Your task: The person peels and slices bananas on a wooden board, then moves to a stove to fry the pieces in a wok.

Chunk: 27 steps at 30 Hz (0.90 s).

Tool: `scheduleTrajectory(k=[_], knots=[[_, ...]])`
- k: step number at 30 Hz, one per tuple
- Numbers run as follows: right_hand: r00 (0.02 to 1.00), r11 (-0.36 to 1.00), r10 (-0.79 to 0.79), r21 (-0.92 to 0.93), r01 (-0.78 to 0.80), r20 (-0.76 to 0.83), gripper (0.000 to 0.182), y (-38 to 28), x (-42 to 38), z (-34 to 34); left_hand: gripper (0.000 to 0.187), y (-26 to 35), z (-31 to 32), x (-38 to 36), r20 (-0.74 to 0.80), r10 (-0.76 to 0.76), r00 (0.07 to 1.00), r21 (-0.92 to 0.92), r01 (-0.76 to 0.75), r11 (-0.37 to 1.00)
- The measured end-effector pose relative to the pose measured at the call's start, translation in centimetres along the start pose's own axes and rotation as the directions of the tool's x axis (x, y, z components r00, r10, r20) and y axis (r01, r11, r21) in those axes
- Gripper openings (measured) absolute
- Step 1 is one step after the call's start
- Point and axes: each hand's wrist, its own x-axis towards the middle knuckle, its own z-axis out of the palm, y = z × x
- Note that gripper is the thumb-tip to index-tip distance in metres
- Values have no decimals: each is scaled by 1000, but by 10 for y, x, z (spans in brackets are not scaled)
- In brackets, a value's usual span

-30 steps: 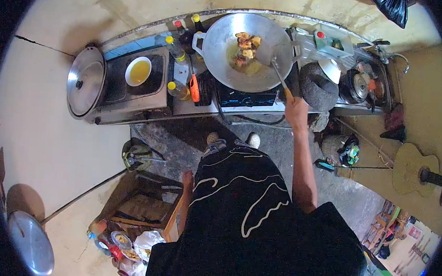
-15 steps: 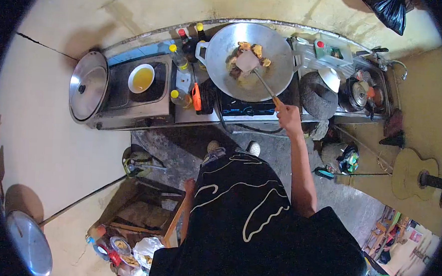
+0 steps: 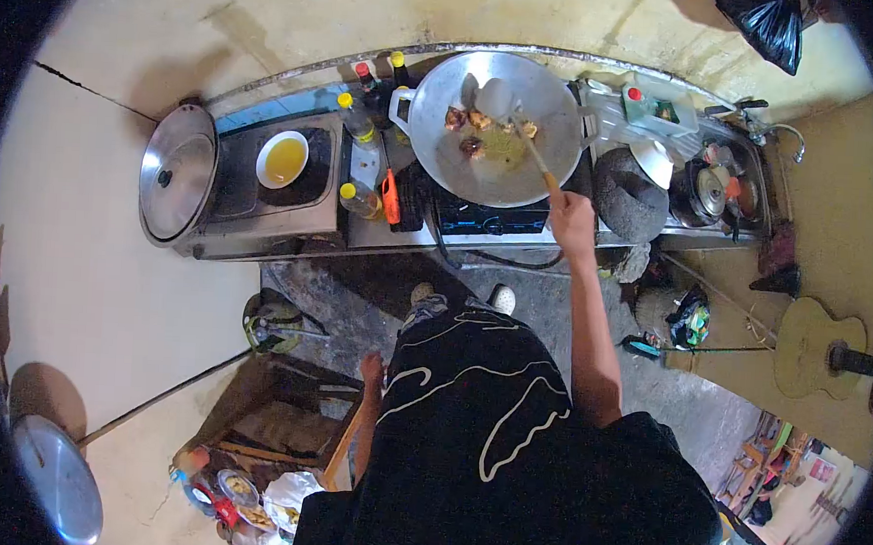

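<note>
My right hand (image 3: 572, 221) is closed round the wooden handle of a metal spatula (image 3: 539, 159). The spatula's blade is raised over the far part of a large two-handled wok (image 3: 435, 149), which sits on a black stove (image 3: 489, 219). Several browned food pieces (image 3: 479, 120) lie in the wok, with oily yellowish liquid (image 3: 502, 150) beside them. Low beside my body hangs my left hand (image 3: 373, 370), its fingers curled; whether anything is in them is too small to tell.
Left of the wok stand bottles (image 3: 356, 118), an orange lighter (image 3: 390, 196) and a white bowl of yellow liquid (image 3: 287, 157). To its right are a stone mortar (image 3: 630, 191), a lidded pot (image 3: 705, 188) and a faucet (image 3: 785, 128). A wooden table (image 3: 341, 435) stands behind at left.
The spatula blade has moved up and away from the food, toward the wok's far side. The food pieces have spread apart. My left hand shows more beside my body.
</note>
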Motion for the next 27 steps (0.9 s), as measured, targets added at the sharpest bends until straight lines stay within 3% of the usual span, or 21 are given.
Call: scheduleTrajectory(k=[2,5,8,12,13,14,17,18,19,20,21,22,23,27], knots=[[999,998,-5,-59,2,-53,38,8,2,-13,28,-14,8,-3,-6,-101,995,-175,99,980],[989,985,21,-167,-45,-144,37,2,2,-27,29,-27,19,-5,-14,-141,990,-253,133,958],[989,982,-2,-187,-26,-148,39,22,6,-40,30,-34,27,-8,-30,-145,989,-238,134,962],[995,976,-18,-217,-3,-95,37,23,8,-51,32,-43,36,-6,-130,-31,991,-54,24,998],[996,971,-30,-239,8,-90,36,23,9,-50,33,-44,41,-5,-124,-91,988,-28,88,996],[996,965,-42,-261,19,-84,36,24,10,-49,33,-42,43,-2,8,-374,927,-99,373,923],[996,957,15,-287,-40,-90,36,22,14,-41,32,-8,8,-12,158,-277,948,-388,318,865],[996,956,-2,-291,-26,-94,35,25,15,-39,31,-19,13,-9,30,-79,996,-248,84,965],[995,956,-20,-294,-10,-98,35,29,18,-36,31,-28,18,-3,-65,144,987,-76,-149,986],[994,955,-38,-298,6,-101,35,29,18,-35,30,-24,15,-1,-118,370,921,115,-357,927],[997,956,-41,-292,19,-71,35,31,18,-38,29,-17,16,-3,-135,90,987,-171,-113,979],[998,958,-45,-285,32,-41,34,29,18,-44,27,9,9,-8,-36,-177,984,-436,144,888],[999,959,-50,-279,45,-12,34,26,18,-49,25,39,1,-12,67,-430,900,-650,366,666],[999,970,-11,-244,22,44,35,12,12,-69,24,-25,34,-2,-17,-192,981,-430,166,887]])
